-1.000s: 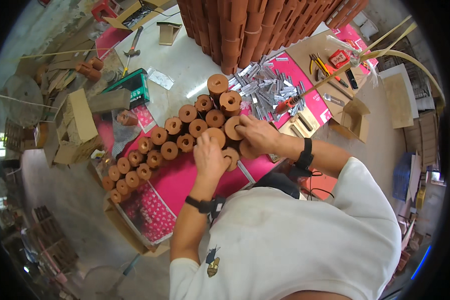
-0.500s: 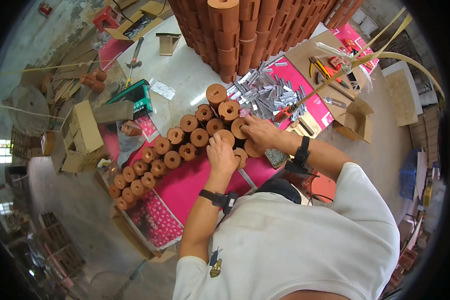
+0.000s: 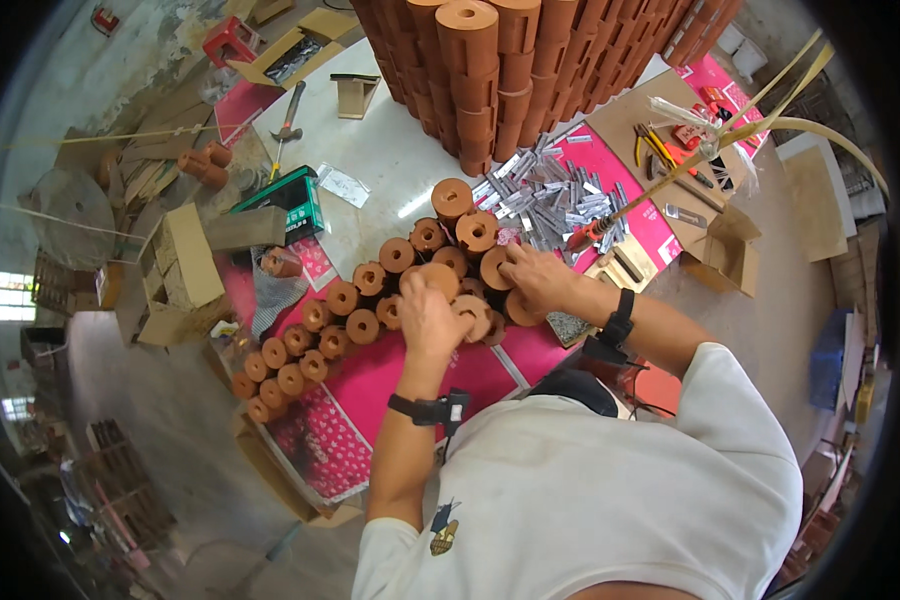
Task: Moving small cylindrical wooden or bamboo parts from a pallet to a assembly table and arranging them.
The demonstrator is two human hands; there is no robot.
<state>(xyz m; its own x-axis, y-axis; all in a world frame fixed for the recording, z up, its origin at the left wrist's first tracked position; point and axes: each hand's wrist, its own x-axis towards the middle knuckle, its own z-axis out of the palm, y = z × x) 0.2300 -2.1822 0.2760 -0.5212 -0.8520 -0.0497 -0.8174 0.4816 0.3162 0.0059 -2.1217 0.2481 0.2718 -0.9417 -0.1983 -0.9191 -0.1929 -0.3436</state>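
Note:
Reddish-brown cylinders (image 3: 362, 326) with centre holes, some with notched edges, stand packed in a slanting band along the table. My left hand (image 3: 428, 322) is closed on two of them: one brown cylinder (image 3: 440, 282) under its fingertips and another (image 3: 473, 316) by the thumb, both over the band. My right hand (image 3: 542, 280) rests at the band's right end, its fingers closed against the right side of a brown cylinder (image 3: 495, 268). Another cylinder (image 3: 523, 308) stands just below that hand. My fingers hide parts of the cylinders they touch.
Tall stacked brown cylinders (image 3: 470, 90) rise at the back. Loose metal strips (image 3: 550, 200) lie before them, beside a red-handled screwdriver (image 3: 592, 234). Pliers (image 3: 656, 148) lie at right; a hammer (image 3: 288, 132) and green case (image 3: 292, 203) at left. Yellowish straps (image 3: 760, 125) hang at upper right.
The whole view has shifted slightly. Against the band, my left hand has moved left with two cylinders, uncovering others beneath. My right hand stays near the same cylinder.

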